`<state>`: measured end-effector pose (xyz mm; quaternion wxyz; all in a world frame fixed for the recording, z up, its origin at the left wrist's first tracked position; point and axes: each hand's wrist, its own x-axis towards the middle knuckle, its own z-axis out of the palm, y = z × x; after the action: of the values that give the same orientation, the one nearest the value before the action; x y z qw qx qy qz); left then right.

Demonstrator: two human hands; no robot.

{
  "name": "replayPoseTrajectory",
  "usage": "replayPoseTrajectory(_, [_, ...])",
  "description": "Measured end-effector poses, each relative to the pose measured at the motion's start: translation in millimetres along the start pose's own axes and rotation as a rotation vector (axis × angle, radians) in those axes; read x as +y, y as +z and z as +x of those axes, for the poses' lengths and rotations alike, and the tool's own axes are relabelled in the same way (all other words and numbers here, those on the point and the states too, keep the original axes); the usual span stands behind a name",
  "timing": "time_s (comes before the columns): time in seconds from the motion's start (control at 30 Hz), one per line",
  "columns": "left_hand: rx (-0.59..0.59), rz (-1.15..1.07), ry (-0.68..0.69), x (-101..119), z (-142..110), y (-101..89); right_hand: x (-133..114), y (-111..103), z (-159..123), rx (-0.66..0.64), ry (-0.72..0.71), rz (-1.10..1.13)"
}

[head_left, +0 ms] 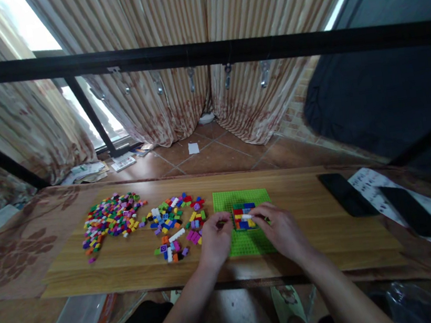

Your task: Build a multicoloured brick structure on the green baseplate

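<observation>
A green baseplate [220, 199] lies on the wooden board, with a compact block of multicoloured toy bricks [243, 224] built up near its middle. My right hand [281, 224] reaches over the plate from the right, thumb and finger pinched on a white brick [245, 216] at the top of the build. At the left side of the build, my left hand [216, 240] is closed, its fingertips curled together. Whatever it may hold is too small to make out. Loose bricks [166, 215] lie scattered just left of my left hand.
A larger heap of bricks [114, 217] spreads over the left of the wooden board [312, 233]. Dark phone-like slabs [347, 194] and a printed sheet [373, 183] lie at the right. A black rail [201, 53] crosses ahead. A clear plastic box [75, 317] sits below on the floor.
</observation>
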<state>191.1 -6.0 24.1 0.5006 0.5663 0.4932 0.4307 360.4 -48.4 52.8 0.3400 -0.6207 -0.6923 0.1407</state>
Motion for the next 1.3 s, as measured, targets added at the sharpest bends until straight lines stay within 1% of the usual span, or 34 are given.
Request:
replayPoseTrajectory(0.13, [0.019,0.234,0.103,2,1,2.9,5,-1,2,0.064,0.066,-0.034])
replayPoseTrajectory(0.23, [0.014,0.359,0.193,4,1,8.2,7,1,2,0.067,0.102,-0.05])
replayPoseTrajectory(0.37, [0.032,0.426,0.224,4,1,13.3,7,5,2,0.043,0.089,-0.042])
replayPoseTrajectory(0.57, [0.025,0.498,0.251,5,-3,14.7,5,8,5,0.041,0.102,-0.057])
replayPoseTrajectory(0.73, [0.026,0.441,0.239,6,-3,13.8,1,10,6,0.033,0.079,-0.031])
replayPoseTrajectory(0.9, [0.041,0.284,0.158,9,-1,11.1,-5,13,5,-0.01,-0.006,-0.053])
replayPoseTrajectory(1.0, [0.028,0.243,0.119,10,-1,10.8,-5,16,5,-0.018,-0.032,-0.103])
replayPoseTrajectory(1.17, [0.012,0.19,0.05,6,1,14.2,-3,19,6,0.023,0.02,-0.121])
replayPoseTrajectory(1.3, [0.026,0.152,0.03,1,4,16.6,-3,22,6,0.084,0.083,-0.094])
